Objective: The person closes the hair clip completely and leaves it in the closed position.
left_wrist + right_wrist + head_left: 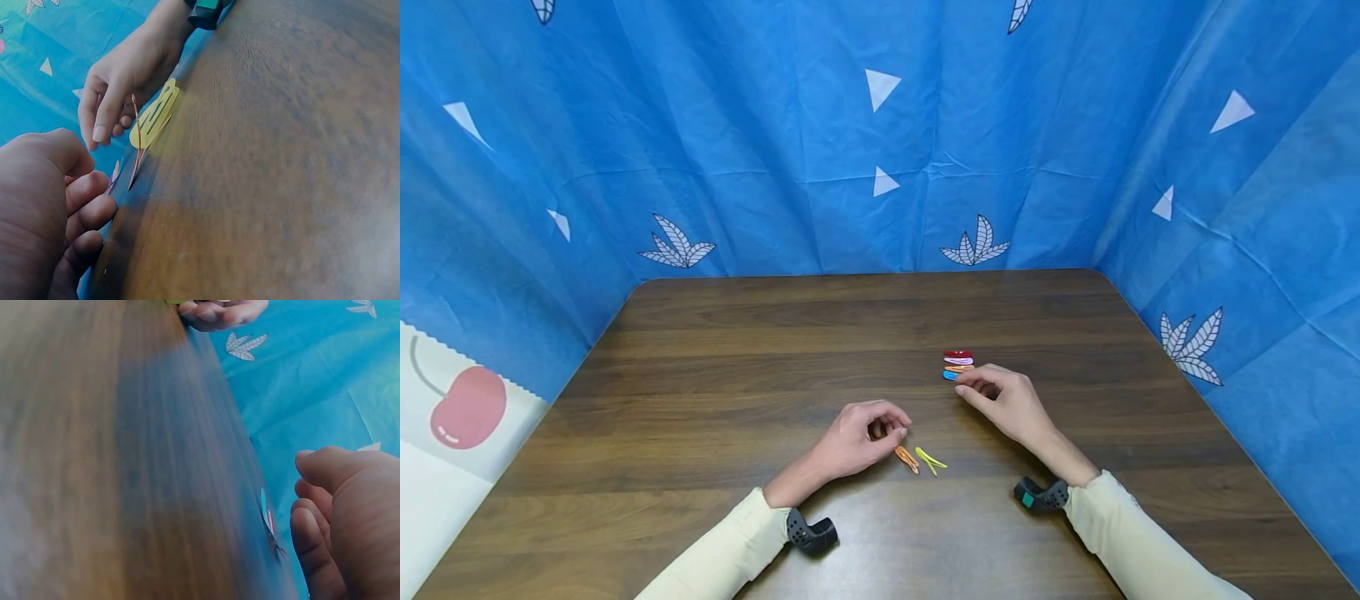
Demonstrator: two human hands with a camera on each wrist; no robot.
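Several snap hair clips lie on the wooden table. In the head view a short column holds a red clip [957, 354], a lilac clip [958, 361], an orange clip [958, 367] and, nearest me, a blue clip [951, 376]. My right hand [1011, 407] hovers at the column's right, its loosely bent fingertips right by the blue clip and nothing between them. Closer to me, an orange hair clip [907, 459] and a yellow hair clip [931, 460] lie spread apart at their ends. Beside that orange clip, my left hand [859, 437] has relaxed, bent fingers and holds nothing.
Blue curtain [820, 150] with white leaf and triangle prints hangs behind and beside the table [737, 350]. A pale cloth with a cherry print [469, 407] shows at the left. Both wrists wear dark bands.
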